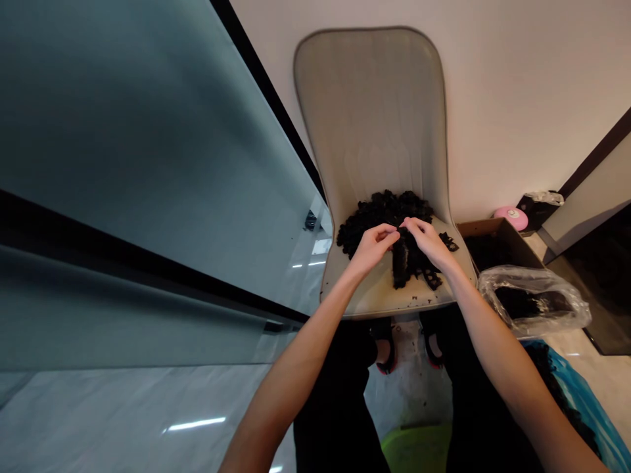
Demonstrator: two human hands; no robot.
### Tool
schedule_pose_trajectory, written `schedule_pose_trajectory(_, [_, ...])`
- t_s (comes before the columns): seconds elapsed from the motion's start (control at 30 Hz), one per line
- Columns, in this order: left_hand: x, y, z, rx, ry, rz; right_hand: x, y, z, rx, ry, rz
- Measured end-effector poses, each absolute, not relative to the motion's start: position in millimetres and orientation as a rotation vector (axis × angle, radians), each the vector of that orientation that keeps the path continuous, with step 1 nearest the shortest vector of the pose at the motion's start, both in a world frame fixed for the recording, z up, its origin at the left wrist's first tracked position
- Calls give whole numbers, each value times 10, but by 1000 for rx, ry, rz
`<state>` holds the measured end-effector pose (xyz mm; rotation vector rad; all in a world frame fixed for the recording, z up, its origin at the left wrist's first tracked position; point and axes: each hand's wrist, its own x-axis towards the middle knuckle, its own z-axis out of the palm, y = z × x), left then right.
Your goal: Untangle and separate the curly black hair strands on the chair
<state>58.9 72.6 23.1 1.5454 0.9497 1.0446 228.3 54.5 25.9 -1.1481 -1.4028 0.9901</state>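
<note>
A heap of black, frilly, lace-like material [382, 209] lies on the seat of a beige chair [372, 118]. Over the heap, my left hand [378, 244] and my right hand [420, 235] are close together, fingertips nearly touching. Both hands pinch at the top of a dark strip [399, 266] that hangs down towards the seat's front. Thumb and fingers are pressed together on each side. Small dark scraps lie near the seat's front edge.
Right of the chair stand a cardboard box [525, 246] with dark contents, a clear plastic bag [532, 322], a blue bag [582, 387] and a pink round object [513, 217]. A frosted glass panel [148, 144] is at left. Something green [419, 449] sits below.
</note>
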Motion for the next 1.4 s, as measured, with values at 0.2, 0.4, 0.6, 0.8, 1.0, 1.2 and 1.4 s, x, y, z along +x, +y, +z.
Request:
schedule_pose_trajectory(0.2, [554, 693, 299, 1584, 990, 1139, 2336, 528, 267, -1087, -1552, 1032])
schedule_pose_trajectory(0.4, [548, 693, 300, 1510, 944, 1172, 2343, 574, 217, -1065, -1504, 935])
schedule_pose_trajectory(0.6, [568, 688, 264, 1327, 833, 1118, 2329, 598, 207, -1006, -1472, 874])
schedule_pose_trajectory(0.8, [616, 633, 299, 1436, 834, 1025, 2322, 633, 198, -1037, -1390, 796])
schedule_pose_trajectory(1.0, [638, 623, 328, 1524, 884, 1112, 2322, 592, 230, -1044, -1448, 898])
schedule_pose_trajectory(1.2, [606, 592, 368, 1609, 966, 1269, 2291, 509, 302, -1051, -1469, 934])
schedule_pose_trajectory(1.4, [667, 500, 378, 1735, 931, 1283, 2210, 495, 261, -1018, -1585, 977])
